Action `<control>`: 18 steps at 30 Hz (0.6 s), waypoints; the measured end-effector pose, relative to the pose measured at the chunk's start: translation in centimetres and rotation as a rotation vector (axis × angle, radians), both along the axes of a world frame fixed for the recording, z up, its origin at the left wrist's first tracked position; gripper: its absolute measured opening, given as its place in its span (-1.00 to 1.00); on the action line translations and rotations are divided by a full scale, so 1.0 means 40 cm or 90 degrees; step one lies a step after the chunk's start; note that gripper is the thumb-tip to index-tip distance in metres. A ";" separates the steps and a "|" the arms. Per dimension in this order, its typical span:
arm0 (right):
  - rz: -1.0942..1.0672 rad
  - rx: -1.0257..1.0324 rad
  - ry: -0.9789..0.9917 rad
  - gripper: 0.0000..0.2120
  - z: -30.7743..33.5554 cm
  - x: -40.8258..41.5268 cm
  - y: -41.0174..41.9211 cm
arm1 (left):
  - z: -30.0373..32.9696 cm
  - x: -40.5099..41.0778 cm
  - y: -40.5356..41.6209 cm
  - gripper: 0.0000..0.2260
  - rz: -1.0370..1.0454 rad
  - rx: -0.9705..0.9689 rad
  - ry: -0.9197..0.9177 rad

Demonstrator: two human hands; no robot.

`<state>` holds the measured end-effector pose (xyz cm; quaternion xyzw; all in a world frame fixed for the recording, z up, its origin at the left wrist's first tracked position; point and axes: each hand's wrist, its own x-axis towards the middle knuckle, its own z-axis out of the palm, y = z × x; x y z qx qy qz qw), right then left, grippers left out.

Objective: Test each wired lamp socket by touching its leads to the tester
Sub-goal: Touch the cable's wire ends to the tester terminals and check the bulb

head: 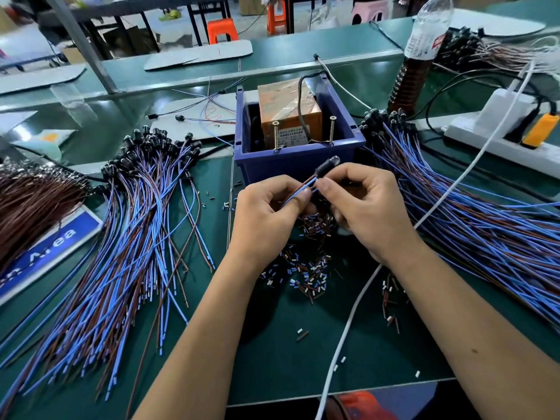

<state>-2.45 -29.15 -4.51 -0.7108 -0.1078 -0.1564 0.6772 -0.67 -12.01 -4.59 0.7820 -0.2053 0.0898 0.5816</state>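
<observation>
Item held: one lamp socket (327, 165), black body with a clear bulb tip, carried between both hands just in front of the blue bin (298, 165). The right hand (366, 207) pinched its blue and brown leads (303, 187) right below the socket body, so the socket stood up and to the far side of the fingertips. The left hand (266, 213) pinched the same leads lower down, thumb against curled fingers.

Inside the bin: the tester (291, 116), an orange block, with two upright screws (303, 133) on the bin's near side.

Below the hands: scattered insulation offcuts (309, 268) on the green mat (272, 344).

Left: a spread pile of wired sockets (133, 225). Right: a second bundle (472, 225), a white cable (357, 301) and a power strip (500, 137).
</observation>
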 end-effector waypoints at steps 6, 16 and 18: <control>0.030 0.149 0.051 -0.95 -0.003 -0.009 0.031 | 0.001 -0.006 -0.012 -0.87 -0.011 -0.135 0.036; 0.090 0.141 0.014 -0.85 -0.013 -0.010 0.057 | -0.002 0.003 -0.020 -0.89 0.158 -0.195 0.014; 0.081 0.144 0.001 -0.87 -0.014 -0.009 0.059 | -0.002 -0.001 -0.027 -0.89 0.172 -0.187 0.000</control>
